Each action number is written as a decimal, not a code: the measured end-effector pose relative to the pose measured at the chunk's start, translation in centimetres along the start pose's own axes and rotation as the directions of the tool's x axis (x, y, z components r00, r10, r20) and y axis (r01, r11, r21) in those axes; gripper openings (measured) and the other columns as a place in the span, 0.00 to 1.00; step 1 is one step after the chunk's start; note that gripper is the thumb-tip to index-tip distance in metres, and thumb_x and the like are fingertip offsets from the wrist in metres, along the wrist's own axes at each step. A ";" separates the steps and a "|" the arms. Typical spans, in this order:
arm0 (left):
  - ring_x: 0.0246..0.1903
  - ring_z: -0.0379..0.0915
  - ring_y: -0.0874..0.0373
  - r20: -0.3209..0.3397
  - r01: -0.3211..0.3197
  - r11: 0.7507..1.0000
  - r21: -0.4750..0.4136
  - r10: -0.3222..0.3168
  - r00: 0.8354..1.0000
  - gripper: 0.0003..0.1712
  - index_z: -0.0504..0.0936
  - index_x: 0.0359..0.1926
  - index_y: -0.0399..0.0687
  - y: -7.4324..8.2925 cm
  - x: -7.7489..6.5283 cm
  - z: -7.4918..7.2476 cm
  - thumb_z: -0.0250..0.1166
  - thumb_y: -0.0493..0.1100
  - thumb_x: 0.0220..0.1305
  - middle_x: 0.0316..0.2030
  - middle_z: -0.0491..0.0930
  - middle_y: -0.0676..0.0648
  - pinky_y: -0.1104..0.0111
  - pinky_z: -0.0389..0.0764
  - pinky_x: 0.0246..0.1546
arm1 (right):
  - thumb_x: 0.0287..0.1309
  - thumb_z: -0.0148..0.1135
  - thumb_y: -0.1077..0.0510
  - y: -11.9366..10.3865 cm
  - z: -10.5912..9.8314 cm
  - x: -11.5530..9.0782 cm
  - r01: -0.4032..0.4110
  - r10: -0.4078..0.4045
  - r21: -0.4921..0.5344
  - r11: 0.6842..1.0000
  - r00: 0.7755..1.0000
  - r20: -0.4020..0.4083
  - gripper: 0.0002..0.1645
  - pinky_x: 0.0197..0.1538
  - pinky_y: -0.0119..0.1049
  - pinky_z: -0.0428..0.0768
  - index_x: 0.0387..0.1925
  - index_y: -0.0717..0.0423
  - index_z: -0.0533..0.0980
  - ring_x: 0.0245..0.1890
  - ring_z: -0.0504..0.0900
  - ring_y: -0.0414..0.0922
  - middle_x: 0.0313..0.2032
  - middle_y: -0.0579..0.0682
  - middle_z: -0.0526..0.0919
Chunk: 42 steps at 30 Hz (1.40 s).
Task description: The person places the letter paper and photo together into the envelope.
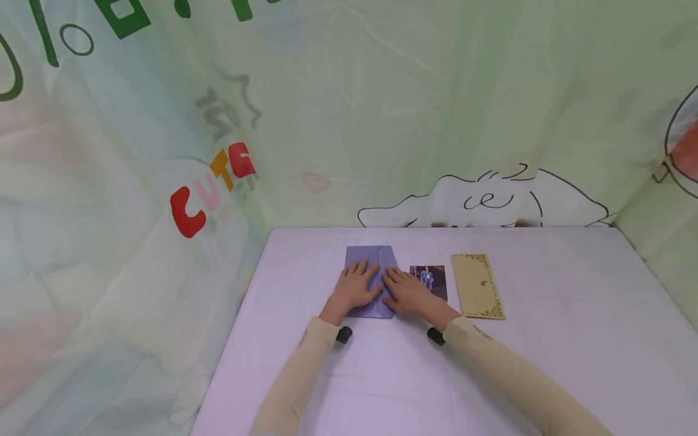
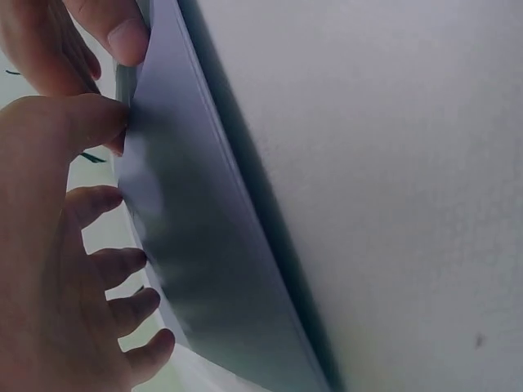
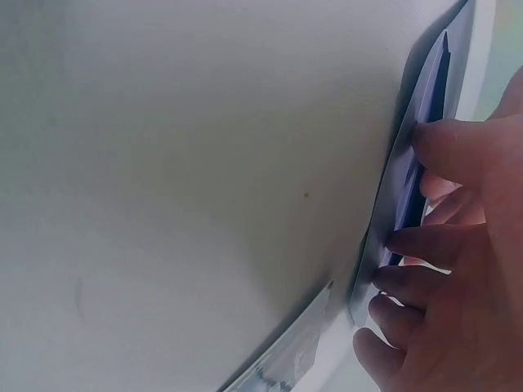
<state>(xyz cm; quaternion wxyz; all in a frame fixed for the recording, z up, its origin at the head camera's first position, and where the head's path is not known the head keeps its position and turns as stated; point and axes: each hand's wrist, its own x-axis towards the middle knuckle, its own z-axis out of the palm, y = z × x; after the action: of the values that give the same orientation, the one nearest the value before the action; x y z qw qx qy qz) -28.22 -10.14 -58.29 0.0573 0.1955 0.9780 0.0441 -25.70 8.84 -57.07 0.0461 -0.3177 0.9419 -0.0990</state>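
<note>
A purple envelope (image 1: 362,253) lies on the table with its flap side facing up. On its left half rests my left hand (image 1: 355,287), fingers spread and fairly straight. My right hand (image 1: 410,295) touches the flap along the right side with extended fingers. In the left wrist view, the left fingertips meet the envelope's surface (image 2: 221,245), and part of the other hand shows at the top. The right wrist view has the right thumb and fingertips on the flap (image 3: 386,204), which stands slightly raised with a dark gap beneath it.
Just right of the envelope lies a small photo (image 1: 428,275), partly covered by the right hand. Farther right is a tan card (image 1: 474,287) with an ornate border. The pale table (image 1: 382,381) ends at a printed curtain (image 1: 349,121) behind and to the left.
</note>
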 end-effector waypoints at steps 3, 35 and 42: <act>0.76 0.52 0.41 0.008 -0.005 1.000 -0.003 0.005 1.000 0.36 0.57 0.78 0.63 0.0 0.1 0.0 0.50 0.62 0.73 0.78 0.54 0.43 0.47 0.59 0.73 | 0.69 0.59 0.48 0.0 0.2 0.0 -0.002 0.002 -0.001 1.000 1.000 0.004 0.39 0.72 0.60 0.62 0.70 0.71 0.63 0.74 0.60 0.66 0.72 0.70 0.62; 0.71 0.65 0.44 0.073 -0.292 0.951 -0.101 0.300 0.951 0.52 0.66 0.67 0.57 -4.4 0.9 -2.2 0.70 0.76 0.47 0.75 0.59 0.37 0.55 0.72 0.68 | 0.69 0.59 0.46 0.1 0.3 -0.4 -0.011 0.011 0.045 0.999 1.000 -0.003 0.39 0.74 0.64 0.57 0.70 0.68 0.64 0.74 0.61 0.65 0.72 0.68 0.63; 0.71 0.63 0.45 0.071 -0.293 0.953 -0.073 0.298 0.952 0.53 0.66 0.68 0.57 -4.3 1.2 -2.2 0.70 0.76 0.47 0.75 0.59 0.37 0.56 0.70 0.69 | 0.69 0.59 0.46 0.4 0.2 -0.4 -0.013 0.014 0.070 0.997 1.000 -0.009 0.39 0.73 0.65 0.56 0.71 0.67 0.64 0.74 0.61 0.64 0.73 0.67 0.63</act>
<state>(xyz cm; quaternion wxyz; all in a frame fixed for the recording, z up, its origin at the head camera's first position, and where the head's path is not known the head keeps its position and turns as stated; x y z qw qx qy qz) -31.19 -13.77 -56.69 0.0958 0.3394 0.9328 0.0744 -25.61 9.36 -57.29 0.0532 -0.3090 0.9402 -0.1332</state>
